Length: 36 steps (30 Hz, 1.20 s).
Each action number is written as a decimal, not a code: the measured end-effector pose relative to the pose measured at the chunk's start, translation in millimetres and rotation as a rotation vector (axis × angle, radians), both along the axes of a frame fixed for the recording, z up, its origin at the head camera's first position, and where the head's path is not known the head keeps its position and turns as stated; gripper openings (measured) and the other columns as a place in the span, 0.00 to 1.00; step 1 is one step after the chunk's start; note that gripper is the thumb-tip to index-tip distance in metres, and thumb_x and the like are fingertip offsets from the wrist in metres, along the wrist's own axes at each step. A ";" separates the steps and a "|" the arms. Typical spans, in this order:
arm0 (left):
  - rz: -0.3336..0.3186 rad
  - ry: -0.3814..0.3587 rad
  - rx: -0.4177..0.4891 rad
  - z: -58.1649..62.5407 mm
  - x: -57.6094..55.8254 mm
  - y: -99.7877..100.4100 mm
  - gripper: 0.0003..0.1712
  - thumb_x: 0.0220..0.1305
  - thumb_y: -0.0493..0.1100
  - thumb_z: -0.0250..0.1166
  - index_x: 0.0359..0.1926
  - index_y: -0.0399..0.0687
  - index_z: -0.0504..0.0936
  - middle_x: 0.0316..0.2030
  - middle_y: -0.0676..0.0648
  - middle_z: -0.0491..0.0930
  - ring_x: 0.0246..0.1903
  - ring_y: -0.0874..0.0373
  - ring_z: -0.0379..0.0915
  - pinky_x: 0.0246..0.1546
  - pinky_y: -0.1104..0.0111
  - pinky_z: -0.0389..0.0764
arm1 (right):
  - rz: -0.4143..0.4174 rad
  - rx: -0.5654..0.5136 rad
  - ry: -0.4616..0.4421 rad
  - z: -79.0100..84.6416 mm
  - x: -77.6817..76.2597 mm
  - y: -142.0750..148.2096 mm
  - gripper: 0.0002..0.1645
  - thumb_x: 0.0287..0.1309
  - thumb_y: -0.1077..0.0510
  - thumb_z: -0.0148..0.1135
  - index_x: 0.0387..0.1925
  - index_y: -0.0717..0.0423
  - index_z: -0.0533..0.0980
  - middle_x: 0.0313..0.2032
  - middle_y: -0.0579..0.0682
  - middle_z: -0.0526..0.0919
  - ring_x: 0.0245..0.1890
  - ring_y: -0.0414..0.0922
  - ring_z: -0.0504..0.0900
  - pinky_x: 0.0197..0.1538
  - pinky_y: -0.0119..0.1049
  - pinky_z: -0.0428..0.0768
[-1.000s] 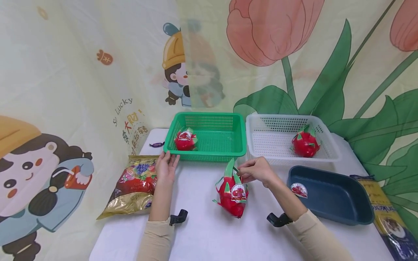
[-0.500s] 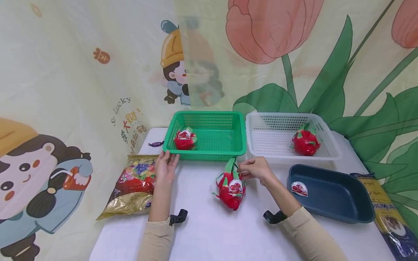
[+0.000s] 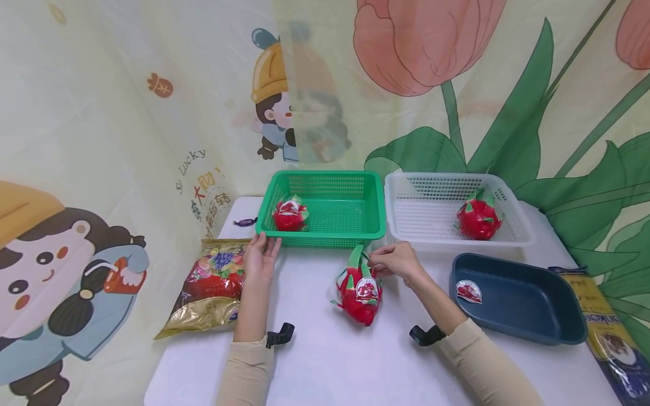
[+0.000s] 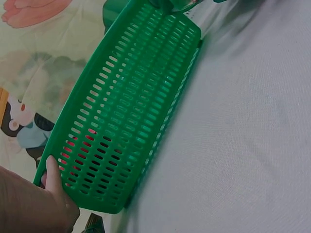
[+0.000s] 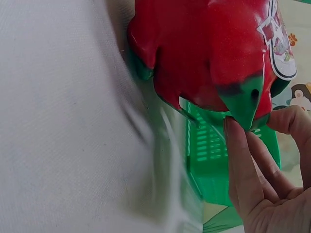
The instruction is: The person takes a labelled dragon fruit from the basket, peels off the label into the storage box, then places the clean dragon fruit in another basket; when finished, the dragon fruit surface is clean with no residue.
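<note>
A red dragon fruit (image 3: pixel 359 296) with green leaf tips and a round sticker is near the middle of the white table, its long leaf end toward the baskets. My right hand (image 3: pixel 397 261) pinches one of its green tips between thumb and fingers, as the right wrist view shows close up. At the near left corner of the green basket (image 3: pixel 325 239), my left hand (image 3: pixel 260 261) holds the rim, a digit against the outer wall in the left wrist view. Inside that basket lies another dragon fruit (image 3: pixel 290 214), towards the left.
To the right of the green basket stands a white basket (image 3: pixel 406 243) with a dragon fruit (image 3: pixel 479 219). Before it is a dark blue tray (image 3: pixel 518 304). A candy bag (image 3: pixel 213 287) lies left, a small purple sweet (image 3: pixel 246 222) behind it, a yellow-blue packet (image 3: pixel 606 332) far right.
With my right hand, the dragon fruit has shifted slightly up and left, its lower end rising in view. My left hand stays at the green basket's corner.
</note>
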<state>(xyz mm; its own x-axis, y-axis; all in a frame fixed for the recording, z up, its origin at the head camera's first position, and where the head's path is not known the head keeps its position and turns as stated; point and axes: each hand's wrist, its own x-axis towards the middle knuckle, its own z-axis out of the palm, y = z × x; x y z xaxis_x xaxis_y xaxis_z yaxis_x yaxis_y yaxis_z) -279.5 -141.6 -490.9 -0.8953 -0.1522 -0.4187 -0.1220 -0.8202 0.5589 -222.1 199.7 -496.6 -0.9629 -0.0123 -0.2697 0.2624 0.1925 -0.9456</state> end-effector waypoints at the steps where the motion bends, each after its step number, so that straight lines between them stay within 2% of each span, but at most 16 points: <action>1: 0.001 0.000 0.002 0.5 0.3 0.6 0.36 0.80 0.36 0.55 0.82 0.49 0.55 0.70 0.42 0.63 0.73 0.51 0.61 0.63 0.61 0.80 | -0.001 0.001 -0.001 0.6 0.4 0.7 0.17 0.63 0.60 0.72 0.47 0.72 0.84 0.38 0.62 0.91 0.33 0.49 0.92 0.37 0.43 0.90; 10: -0.004 0.005 0.012 2.7 0.3 1.2 0.34 0.79 0.36 0.55 0.80 0.47 0.58 0.70 0.42 0.63 0.73 0.50 0.61 0.63 0.61 0.80 | -0.022 0.022 -0.002 6.9 6.3 1.9 0.16 0.61 0.61 0.73 0.47 0.70 0.85 0.37 0.60 0.91 0.32 0.49 0.91 0.38 0.43 0.90; 18: 0.002 0.006 0.024 2.5 -1.9 0.7 0.32 0.79 0.36 0.56 0.79 0.47 0.60 0.63 0.44 0.68 0.70 0.52 0.65 0.62 0.60 0.80 | -0.014 0.029 -0.015 6.4 -0.7 4.0 0.18 0.63 0.58 0.73 0.49 0.68 0.85 0.39 0.59 0.91 0.33 0.48 0.91 0.40 0.42 0.90; 23: 0.029 -0.014 0.089 3.4 -2.9 3.8 0.23 0.78 0.38 0.59 0.69 0.45 0.68 0.62 0.44 0.68 0.69 0.53 0.65 0.67 0.60 0.76 | 0.032 0.046 -0.016 1.8 -3.2 7.2 0.21 0.65 0.55 0.71 0.51 0.68 0.84 0.42 0.58 0.91 0.36 0.48 0.91 0.43 0.43 0.90; 26: 0.028 -0.037 0.094 3.1 -0.5 10.3 0.15 0.78 0.41 0.59 0.60 0.44 0.69 0.56 0.45 0.68 0.63 0.54 0.67 0.66 0.62 0.77 | 0.066 0.050 -0.008 0.2 -1.8 9.6 0.21 0.67 0.53 0.70 0.52 0.66 0.84 0.43 0.58 0.90 0.39 0.50 0.91 0.46 0.44 0.90; 31: -0.039 -0.087 0.042 1.8 8.7 28.3 0.09 0.77 0.42 0.61 0.48 0.43 0.70 0.45 0.47 0.69 0.50 0.56 0.70 0.59 0.66 0.82 | 0.060 0.041 0.053 3.5 6.4 12.0 0.21 0.67 0.55 0.71 0.53 0.67 0.83 0.46 0.60 0.89 0.43 0.53 0.91 0.49 0.46 0.89; 36: -0.111 -0.058 -0.029 1.8 17.5 46.5 0.06 0.73 0.34 0.62 0.44 0.41 0.72 0.42 0.45 0.74 0.49 0.54 0.73 0.59 0.64 0.82 | -0.024 0.023 0.157 10.6 18.4 15.5 0.21 0.65 0.59 0.72 0.54 0.70 0.82 0.47 0.62 0.88 0.45 0.57 0.90 0.48 0.41 0.89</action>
